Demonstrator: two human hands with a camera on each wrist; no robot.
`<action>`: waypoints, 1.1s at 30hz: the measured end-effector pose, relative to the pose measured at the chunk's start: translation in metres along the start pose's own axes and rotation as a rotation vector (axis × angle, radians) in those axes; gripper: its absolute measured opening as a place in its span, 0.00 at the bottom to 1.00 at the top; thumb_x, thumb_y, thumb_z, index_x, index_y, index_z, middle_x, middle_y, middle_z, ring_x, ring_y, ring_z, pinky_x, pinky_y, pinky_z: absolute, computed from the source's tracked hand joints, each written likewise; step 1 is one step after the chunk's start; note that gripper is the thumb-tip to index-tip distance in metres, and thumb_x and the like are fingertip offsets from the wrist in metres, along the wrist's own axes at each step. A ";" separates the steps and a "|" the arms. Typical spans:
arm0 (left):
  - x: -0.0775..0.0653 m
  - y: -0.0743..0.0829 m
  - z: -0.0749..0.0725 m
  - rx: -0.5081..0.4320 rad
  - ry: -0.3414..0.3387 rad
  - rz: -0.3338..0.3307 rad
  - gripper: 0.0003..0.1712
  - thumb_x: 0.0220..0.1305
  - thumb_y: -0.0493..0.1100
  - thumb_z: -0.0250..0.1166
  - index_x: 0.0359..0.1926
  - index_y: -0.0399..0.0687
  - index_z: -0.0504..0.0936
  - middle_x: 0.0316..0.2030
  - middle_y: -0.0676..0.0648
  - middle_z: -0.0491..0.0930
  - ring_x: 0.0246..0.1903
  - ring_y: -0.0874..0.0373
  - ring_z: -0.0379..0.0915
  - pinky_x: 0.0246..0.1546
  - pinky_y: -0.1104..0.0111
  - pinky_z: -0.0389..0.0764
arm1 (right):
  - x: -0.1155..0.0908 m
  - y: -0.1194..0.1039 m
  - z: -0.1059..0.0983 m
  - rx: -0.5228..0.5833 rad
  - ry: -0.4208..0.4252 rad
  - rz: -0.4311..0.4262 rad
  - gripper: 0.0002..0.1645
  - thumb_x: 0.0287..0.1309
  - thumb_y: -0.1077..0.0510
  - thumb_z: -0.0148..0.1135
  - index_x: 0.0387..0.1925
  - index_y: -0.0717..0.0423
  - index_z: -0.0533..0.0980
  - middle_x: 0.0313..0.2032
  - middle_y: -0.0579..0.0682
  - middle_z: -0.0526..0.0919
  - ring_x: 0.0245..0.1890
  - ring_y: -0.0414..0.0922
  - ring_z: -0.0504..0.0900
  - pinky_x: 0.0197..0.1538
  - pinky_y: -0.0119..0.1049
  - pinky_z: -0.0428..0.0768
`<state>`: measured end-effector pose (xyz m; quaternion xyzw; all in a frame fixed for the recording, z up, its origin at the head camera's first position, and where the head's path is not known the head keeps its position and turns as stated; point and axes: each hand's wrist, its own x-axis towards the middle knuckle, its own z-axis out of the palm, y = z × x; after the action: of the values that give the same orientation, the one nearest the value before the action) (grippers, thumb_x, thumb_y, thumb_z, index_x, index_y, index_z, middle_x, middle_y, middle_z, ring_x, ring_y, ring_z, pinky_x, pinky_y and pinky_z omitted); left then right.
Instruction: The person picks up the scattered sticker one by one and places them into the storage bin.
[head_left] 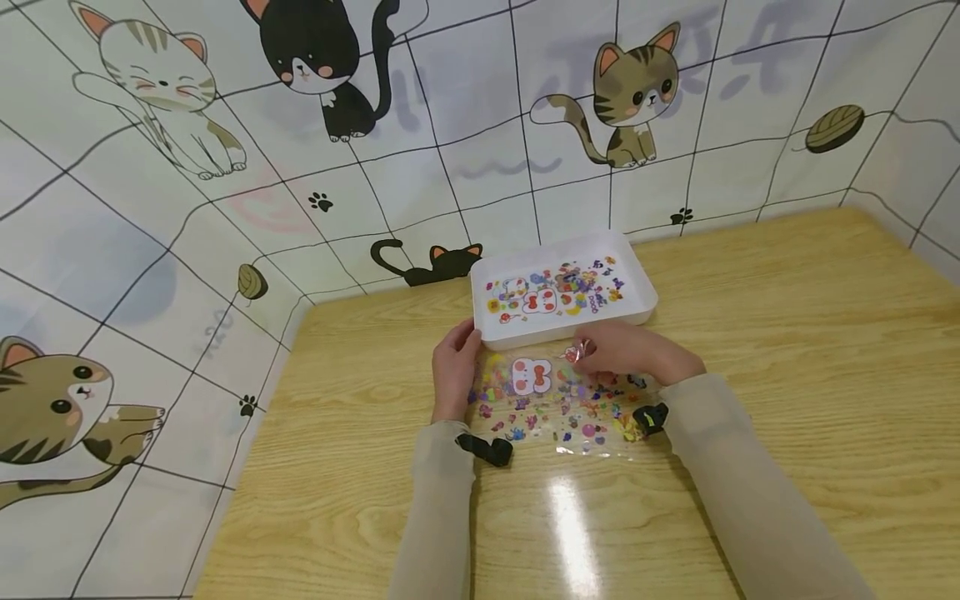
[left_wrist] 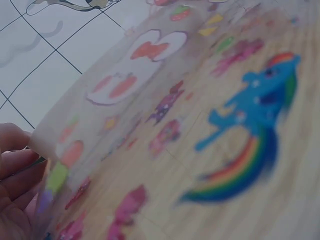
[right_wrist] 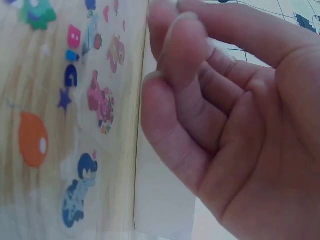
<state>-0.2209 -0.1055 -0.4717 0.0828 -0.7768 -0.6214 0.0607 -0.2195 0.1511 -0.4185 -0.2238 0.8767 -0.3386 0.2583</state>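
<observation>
Sticker [head_left: 572, 353] (perhaps a lollipop) pinched by right hand [head_left: 621, 348].

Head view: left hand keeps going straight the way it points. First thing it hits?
Probably the near-left corner of the white tray: the left hand's fingertips are right beside it. Depth is unclear, so it might slip past along the tray's left side.
</observation>
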 end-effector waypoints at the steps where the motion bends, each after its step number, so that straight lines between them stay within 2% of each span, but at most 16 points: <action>1: 0.000 0.000 0.000 -0.001 0.001 -0.003 0.21 0.61 0.53 0.55 0.54 0.55 0.75 0.49 0.53 0.75 0.47 0.63 0.69 0.50 0.65 0.69 | -0.001 -0.001 0.000 0.010 0.000 0.002 0.09 0.58 0.55 0.55 0.32 0.57 0.71 0.19 0.52 0.78 0.18 0.47 0.75 0.24 0.39 0.75; 8: 0.000 -0.001 0.000 -0.012 0.001 -0.009 0.20 0.62 0.52 0.55 0.54 0.55 0.75 0.49 0.53 0.75 0.47 0.62 0.69 0.51 0.64 0.68 | -0.003 -0.002 -0.003 0.034 0.010 -0.012 0.13 0.60 0.50 0.53 0.32 0.57 0.75 0.22 0.51 0.80 0.20 0.48 0.78 0.27 0.42 0.76; 14: 0.000 -0.001 0.000 -0.023 -0.001 -0.007 0.20 0.62 0.52 0.55 0.54 0.54 0.75 0.49 0.53 0.76 0.47 0.63 0.69 0.51 0.64 0.67 | -0.003 -0.002 -0.004 0.060 0.007 -0.043 0.14 0.62 0.50 0.49 0.33 0.55 0.76 0.21 0.51 0.81 0.17 0.48 0.78 0.26 0.43 0.77; 22: 0.000 -0.002 0.000 -0.016 0.007 0.006 0.20 0.62 0.52 0.55 0.53 0.53 0.76 0.49 0.52 0.76 0.47 0.62 0.69 0.51 0.64 0.68 | -0.003 -0.004 -0.002 0.175 0.004 -0.026 0.17 0.66 0.49 0.41 0.44 0.55 0.70 0.20 0.54 0.81 0.15 0.53 0.78 0.21 0.47 0.77; 26: -0.001 -0.002 0.000 -0.013 0.010 -0.001 0.20 0.62 0.52 0.55 0.53 0.53 0.76 0.49 0.53 0.76 0.47 0.63 0.69 0.51 0.65 0.68 | -0.003 -0.003 -0.002 0.211 0.008 -0.006 0.17 0.67 0.49 0.39 0.46 0.55 0.68 0.22 0.56 0.81 0.15 0.53 0.79 0.21 0.47 0.77; 33: 0.001 -0.002 0.001 -0.009 0.015 -0.002 0.20 0.62 0.52 0.55 0.53 0.54 0.76 0.49 0.52 0.76 0.46 0.62 0.69 0.50 0.65 0.69 | -0.002 -0.004 0.000 0.157 0.018 0.014 0.14 0.67 0.54 0.39 0.46 0.57 0.66 0.25 0.57 0.77 0.15 0.49 0.77 0.22 0.46 0.78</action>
<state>-0.2218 -0.1053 -0.4740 0.0881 -0.7735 -0.6241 0.0663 -0.2171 0.1499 -0.4150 -0.1938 0.8513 -0.4065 0.2693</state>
